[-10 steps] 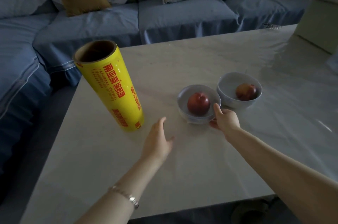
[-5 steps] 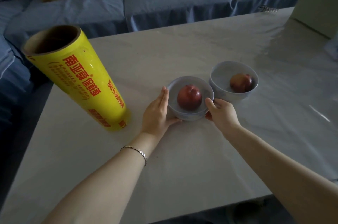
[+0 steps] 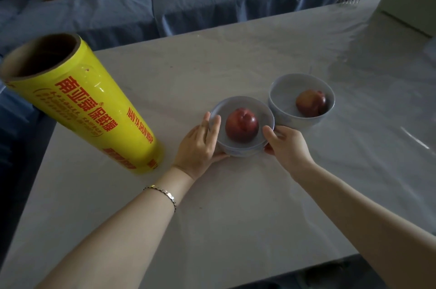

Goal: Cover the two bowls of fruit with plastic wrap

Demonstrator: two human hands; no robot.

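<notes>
The left hand (image 3: 198,144) and right hand (image 3: 286,148) gripped the near bowl (image 3: 236,151) by its sides on the table (image 3: 236,213), fingers curled round it. Dragging it could jolt the touching far bowl (image 3: 295,121), and the left arm (image 3: 122,227) might topple the standing plastic wrap roll (image 3: 87,104).

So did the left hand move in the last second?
Yes. The left hand has gone right, away from the yellow wrap roll, and now grips the left side of the near bowl.

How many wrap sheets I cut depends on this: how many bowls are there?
2: near bowl between left hand and right hand; far bowl behind it, rightward.
</notes>
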